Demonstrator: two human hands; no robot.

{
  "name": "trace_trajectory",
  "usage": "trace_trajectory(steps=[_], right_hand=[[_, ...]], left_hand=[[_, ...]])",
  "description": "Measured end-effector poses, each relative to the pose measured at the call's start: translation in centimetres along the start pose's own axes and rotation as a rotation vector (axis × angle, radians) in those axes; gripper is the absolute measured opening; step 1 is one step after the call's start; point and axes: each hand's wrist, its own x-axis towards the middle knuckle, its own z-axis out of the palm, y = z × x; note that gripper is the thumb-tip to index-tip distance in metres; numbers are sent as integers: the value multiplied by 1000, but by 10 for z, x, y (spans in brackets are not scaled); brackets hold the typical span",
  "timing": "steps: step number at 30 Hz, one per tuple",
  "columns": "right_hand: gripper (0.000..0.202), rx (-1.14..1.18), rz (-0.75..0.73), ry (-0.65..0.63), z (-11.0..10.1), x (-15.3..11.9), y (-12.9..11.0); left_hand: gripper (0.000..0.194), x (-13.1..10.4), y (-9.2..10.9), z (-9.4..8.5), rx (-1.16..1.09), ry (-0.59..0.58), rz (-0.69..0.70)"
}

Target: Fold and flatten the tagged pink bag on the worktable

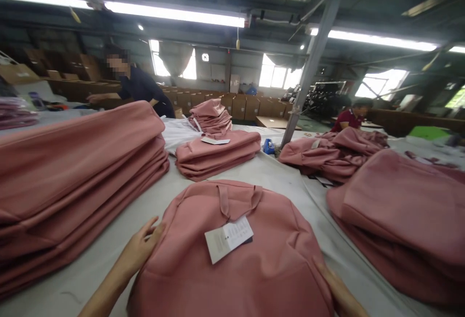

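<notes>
Pink bag (236, 280) lies at six o'clock on the white-covered bench (94, 251), handle (224, 203) end toward twelve; cut off below, its long axis is unclear. The left hand (143, 244) touches its edge near nine; the right hand (330, 278), partly hidden, near three. I cannot tell whether either grips. Tube lights (174, 13) hang at eleven.

Pink bags (232, 278) on white table (105, 254)
</notes>
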Motion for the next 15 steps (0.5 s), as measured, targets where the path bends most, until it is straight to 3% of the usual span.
trace_trajectory(steps=[2, 5, 9, 11, 13, 15], right_hand=[[81, 69, 72, -131, 0, -9, 17], [85, 93, 16, -66, 3, -11, 37], [87, -56, -59, -48, -3, -8, 45], [92, -230, -134, 38, -11, -11, 41], [96, -398, -230, 221, -20, -20, 34], [87, -564, -518, 355, -23, -36, 23]], left_hand=[[89, -23, -14, 2, 111, 12, 107], [84, -57, -32, 11, 324, 77, 362], [62, -69, -35, 17, 424, 188, 386], [56, -66, -30, 16, 458, 160, 407], [60, -65, -24, 15, 542, 221, 518], [70, -72, -15, 16, 698, 235, 701]])
